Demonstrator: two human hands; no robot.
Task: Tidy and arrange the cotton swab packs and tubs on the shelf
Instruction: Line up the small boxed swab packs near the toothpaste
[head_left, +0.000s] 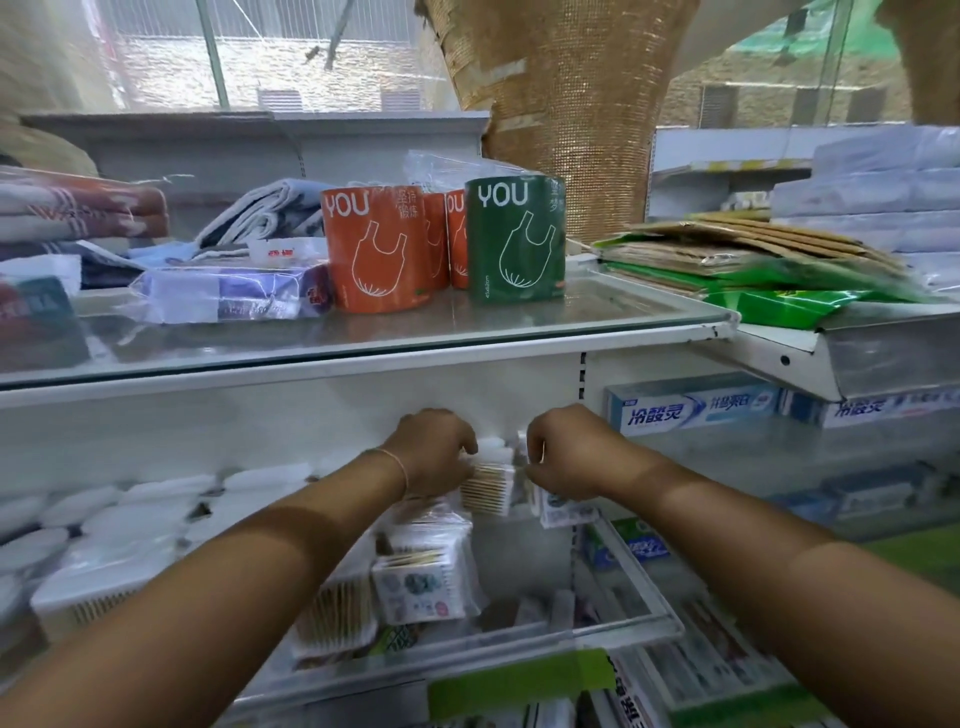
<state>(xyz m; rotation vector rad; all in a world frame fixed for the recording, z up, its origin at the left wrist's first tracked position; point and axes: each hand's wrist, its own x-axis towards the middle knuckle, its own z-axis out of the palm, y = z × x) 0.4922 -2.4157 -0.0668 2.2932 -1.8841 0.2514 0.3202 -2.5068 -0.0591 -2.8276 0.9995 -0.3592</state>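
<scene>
White-backed shop shelf under glass, centre of frame, left hand curled round a cotton swab pack, right hand pinching a neighbouring pack (print blurred), more swab packs stacked lower centre

Left hand: fingertips hidden behind the swab pack they curl over. Right hand: fingers turned away from the camera, so whether they pinch the next pack cannot be told. Both packs are motion-blurred, print unreadable. Both forearms run out at the bottom edge. Tubs at the shelf's left are smeared, count uncertain, and the outermost are cut by the left edge. Lower boxes blurred, labels illegible. Top shelf: rear rolls mostly hidden behind the front roll and the green roll. Towels cut by the left edge. Second toothpaste box half hidden under a bracket.
</scene>
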